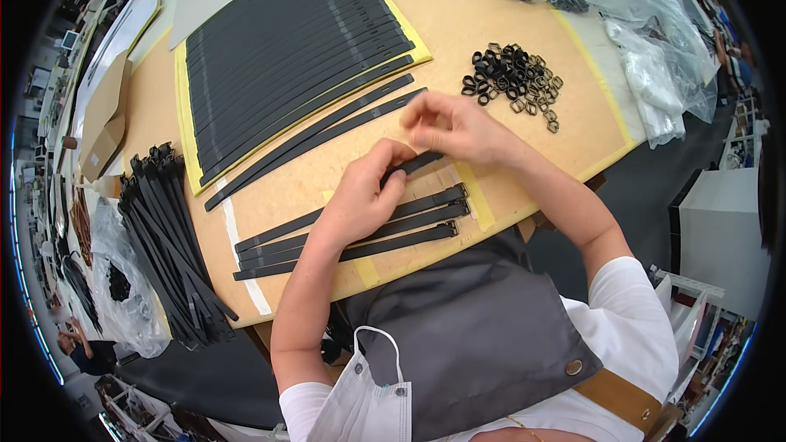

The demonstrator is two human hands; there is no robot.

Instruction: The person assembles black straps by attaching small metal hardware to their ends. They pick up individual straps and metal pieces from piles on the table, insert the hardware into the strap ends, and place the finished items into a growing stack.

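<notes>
My left hand [366, 194] presses down on a black strap [413, 165] lying on the wooden table [458, 24], fingers closed over its middle. My right hand [449, 124] is at the strap's far end, fingers pinched together there; what they pinch is too small to tell. Three finished black straps with metal buckles [426, 217] lie side by side just under my left hand. Two long bare straps [327, 131] lie diagonally beyond my hands.
A large sheet of black straps [295, 41] on yellow backing fills the far left of the table. A pile of small dark metal rings [514, 78] sits at the right. A bundle of black straps [168, 229] hangs off the left edge. Clear plastic bags [622, 8] lie at the far right.
</notes>
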